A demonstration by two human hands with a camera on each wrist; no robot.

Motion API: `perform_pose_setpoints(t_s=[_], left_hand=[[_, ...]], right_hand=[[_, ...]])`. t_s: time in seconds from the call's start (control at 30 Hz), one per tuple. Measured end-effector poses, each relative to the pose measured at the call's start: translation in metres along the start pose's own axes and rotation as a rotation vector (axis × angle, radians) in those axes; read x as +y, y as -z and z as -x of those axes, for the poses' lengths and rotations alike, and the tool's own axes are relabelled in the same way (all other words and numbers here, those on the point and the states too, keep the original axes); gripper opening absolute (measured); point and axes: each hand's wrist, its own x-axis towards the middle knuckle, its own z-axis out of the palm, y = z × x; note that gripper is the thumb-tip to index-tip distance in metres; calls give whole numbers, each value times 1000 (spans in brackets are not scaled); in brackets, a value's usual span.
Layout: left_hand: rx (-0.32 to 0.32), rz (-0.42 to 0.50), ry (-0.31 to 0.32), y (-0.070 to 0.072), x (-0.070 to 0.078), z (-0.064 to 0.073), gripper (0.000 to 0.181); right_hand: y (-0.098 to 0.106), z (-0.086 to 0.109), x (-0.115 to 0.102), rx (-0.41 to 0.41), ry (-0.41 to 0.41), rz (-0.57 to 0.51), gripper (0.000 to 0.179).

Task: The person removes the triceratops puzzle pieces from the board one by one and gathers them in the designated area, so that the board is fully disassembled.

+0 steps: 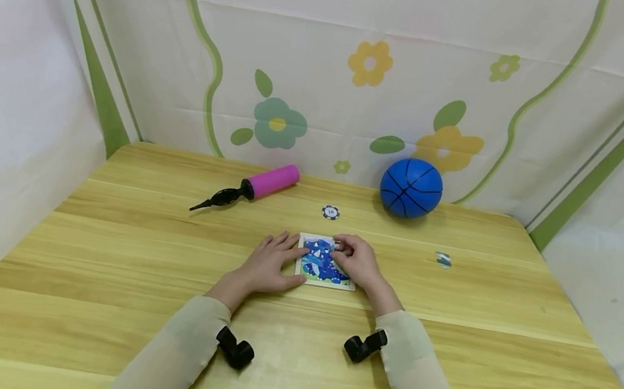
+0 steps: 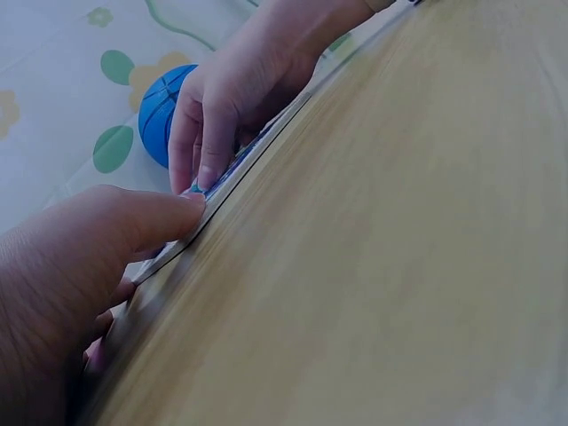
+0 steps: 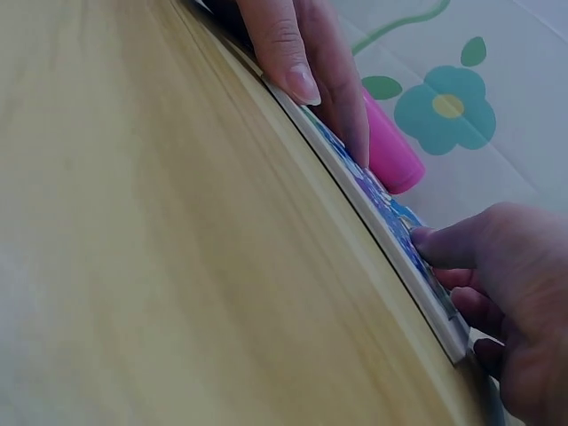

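Observation:
A small framed jigsaw puzzle (image 1: 328,269) with a blue dinosaur picture lies flat on the table. My left hand (image 1: 270,264) rests at its left side, fingers spread, with thumb and index fingertip on the frame and picture. My right hand (image 1: 359,260) bends over the upper right corner, thumb and index pinching a small puzzle piece (image 1: 336,245) that they mostly cover. In the right wrist view the right thumb (image 3: 430,240) touches the picture surface while the other fingers curl by the frame edge. A loose puzzle piece (image 1: 443,259) lies to the right.
A pink hand pump (image 1: 272,181) with a black nozzle lies at the back left. Behind the puzzle is a round 10-marked chip (image 1: 331,212). The blue basketball (image 1: 411,188) stands at the back right, before a flowered cloth wall (image 1: 320,44).

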Motion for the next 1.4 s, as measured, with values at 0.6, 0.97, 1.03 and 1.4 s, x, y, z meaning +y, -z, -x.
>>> perform_pose_setpoints(t_s=[0.6,0.97,1.03,1.4], left_hand=[[-10,-4,-2,0,1,0,61],[-2,7,-18,-1,2,-1,61],[-2,2,-12,0,2,0,61],[-4,-11,-2,1,1,1,62]], right_hand=[[10,-4,-4,-73,11,39,27],[67,5,19,22,8,-24,28],[82,8,28,45,-15,-23,29],[136,25,64,138,-83,15,33]])
